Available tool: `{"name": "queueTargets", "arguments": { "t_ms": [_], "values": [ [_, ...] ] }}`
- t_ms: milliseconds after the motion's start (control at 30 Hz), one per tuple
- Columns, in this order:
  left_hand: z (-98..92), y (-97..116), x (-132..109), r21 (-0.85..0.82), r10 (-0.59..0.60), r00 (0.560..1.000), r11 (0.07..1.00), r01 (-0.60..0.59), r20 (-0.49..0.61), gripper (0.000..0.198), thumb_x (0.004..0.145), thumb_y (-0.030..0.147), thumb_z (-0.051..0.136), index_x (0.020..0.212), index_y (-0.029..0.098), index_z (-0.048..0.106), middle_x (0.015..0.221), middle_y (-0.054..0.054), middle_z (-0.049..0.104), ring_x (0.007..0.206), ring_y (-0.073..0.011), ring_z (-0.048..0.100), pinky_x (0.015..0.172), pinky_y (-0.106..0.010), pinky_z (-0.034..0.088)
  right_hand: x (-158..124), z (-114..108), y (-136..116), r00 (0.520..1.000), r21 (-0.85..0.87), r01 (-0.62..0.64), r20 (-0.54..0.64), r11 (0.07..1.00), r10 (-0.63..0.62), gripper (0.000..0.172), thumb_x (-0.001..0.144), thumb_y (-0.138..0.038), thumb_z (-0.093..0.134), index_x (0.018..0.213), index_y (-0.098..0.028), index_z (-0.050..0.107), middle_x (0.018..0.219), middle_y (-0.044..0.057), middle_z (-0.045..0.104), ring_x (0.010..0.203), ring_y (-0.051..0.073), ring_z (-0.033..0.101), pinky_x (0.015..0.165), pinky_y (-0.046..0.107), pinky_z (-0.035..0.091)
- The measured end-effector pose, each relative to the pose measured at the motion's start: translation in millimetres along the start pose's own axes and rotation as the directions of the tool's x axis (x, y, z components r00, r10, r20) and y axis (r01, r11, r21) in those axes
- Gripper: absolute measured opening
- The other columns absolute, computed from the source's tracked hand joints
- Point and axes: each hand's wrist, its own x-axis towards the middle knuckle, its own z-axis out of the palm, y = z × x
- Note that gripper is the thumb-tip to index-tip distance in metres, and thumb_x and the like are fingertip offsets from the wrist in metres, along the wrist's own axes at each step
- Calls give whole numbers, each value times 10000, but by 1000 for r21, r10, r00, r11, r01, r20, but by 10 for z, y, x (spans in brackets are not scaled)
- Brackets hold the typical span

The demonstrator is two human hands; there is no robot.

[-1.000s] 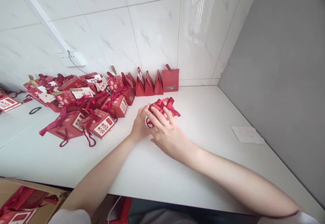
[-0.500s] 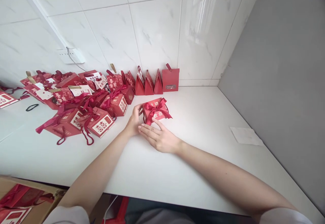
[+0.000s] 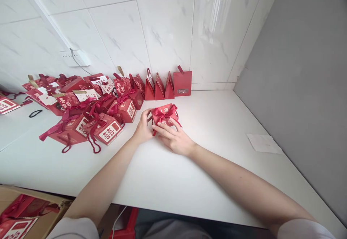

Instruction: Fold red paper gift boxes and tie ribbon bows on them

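A red gift box (image 3: pixel 171 109) with a dark red satin bow on top and white lettering sits on the white table, between my hands. Along its left side, my left hand (image 3: pixel 143 127) is closed on it, thumb and fingers curved round the edge. My right hand (image 3: pixel 176 137) lies at the front, its fingers stretched out and slightly apart against the ribbon and front of the box. The front face is largely hidden behind these fingers. Twisted cord shows at the box's right side.
Several red boxes with bows (image 3: pixel 110 128) cluster on the table's left, with tagged boxes (image 3: pixel 67 101) behind. Small peaked boxes (image 3: pixel 149 93) and a flat-fronted red box (image 3: pixel 182 83) line the tiled wall. A white paper (image 3: pixel 264 143) lies right; a carton (image 3: pixel 54 200) stands lower left.
My right hand has moved slightly up and right, its fingers now over the box's front and ribbon. My left hand stays at the left side.
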Motion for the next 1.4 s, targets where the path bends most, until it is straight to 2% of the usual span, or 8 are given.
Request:
{"name": "queueTargets", "arguments": {
  "t_ms": [300, 500, 667, 833, 967, 1100, 1300, 1400],
  "values": [
    [-53, 197, 6, 379, 46, 999, 925, -34, -22, 749, 736, 200, 639, 1409, 215, 312, 1381, -144, 469, 1282, -285, 486, 1074, -487, 417, 27, -45, -72, 1000, 68, 2, -2, 998, -2, 490, 952, -97, 376, 1442, -83, 378, 1538, 128, 331, 1469, 211, 217, 1206, 562, 96],
    [35, 112, -38, 275, -47, 991, 958, 80, -124, 875, 648, 306, 768, 1393, 241, 314, 1398, -135, 468, 1286, -301, 496, 1051, -452, 444, 21, -10, -115, 986, 74, 168, -4, 983, -168, 381, 953, -120, 393, 1291, -143, 568, 1488, 82, 440, 1440, 201, 298, 1213, 552, 55],
    [52, 100, -47, 158, -126, 978, 976, 152, -164, 893, 629, 329, 789, 1371, 255, 298, 1395, -138, 484, 1274, -302, 526, 998, -435, 495, -10, -33, -87, 982, 40, -152, -105, 988, 155, 522, 911, -156, 448, 1421, -267, 440, 1536, 80, 365, 1452, 237, 266, 1185, 591, 0],
    [71, 168, -25, 212, -70, 983, 972, 106, -168, 965, 565, 366, 846, 1345, 194, 305, 1358, -175, 499, 1245, -313, 549, 1006, -438, 493, 3, -71, 20, 853, 112, -511, -52, 852, 519, 726, 847, -106, 417, 1530, -204, 187, 1546, 116, 337, 1451, 261, 262, 1160, 613, -56],
    [78, 133, -7, 183, -78, 973, 976, 119, -215, 944, 551, 381, 861, 1314, 190, 338, 1352, -172, 495, 1240, -309, 551, 1032, -448, 478, -25, 20, 109, 774, 206, -608, -62, 767, 630, 783, 839, -123, 407, 1544, -164, 68, 1541, 136, 335, 1444, 289, 266, 1153, 636, -33],
    [53, 53, 15, 2, -130, 974, 991, 133, -187, 920, 551, 415, 862, 1302, 187, 383, 1341, -163, 516, 1204, -307, 574, 994, -438, 508, -120, 166, 253, 716, 424, -624, -27, 656, 698, 801, 867, -264, 505, 1536, -131, 87, 1552, 189, 286, 1443, 329, 250, 1151, 604, 185],
    [24, 9, 61, -393, -295, 946, 860, 325, 136, 811, 710, 641, 665, 1348, 196, 437, 1268, -131, 620, 1166, -321, 599, 937, -439, 534, -206, 124, 499, 869, 866, -433, 328, 250, 370, 845, 912, -481, 546, 1540, -210, 51, 1517, 135, 383, 1313, 233, 484, 1059, 420, 438],
    [31, -13, 52, -364, -375, 918, 844, 395, 128, 763, 748, 678, 602, 1325, 193, 485, 1187, -115, 671, 1091, -307, 640, 897, -428, 547, -208, 85, 547, 858, 864, -437, 319, 249, 403, 730, 970, -508, 418, 1544, -217, 73, 1565, 114, 300, 1386, 220, 393, 1105, 424, 388]
  ]
}}
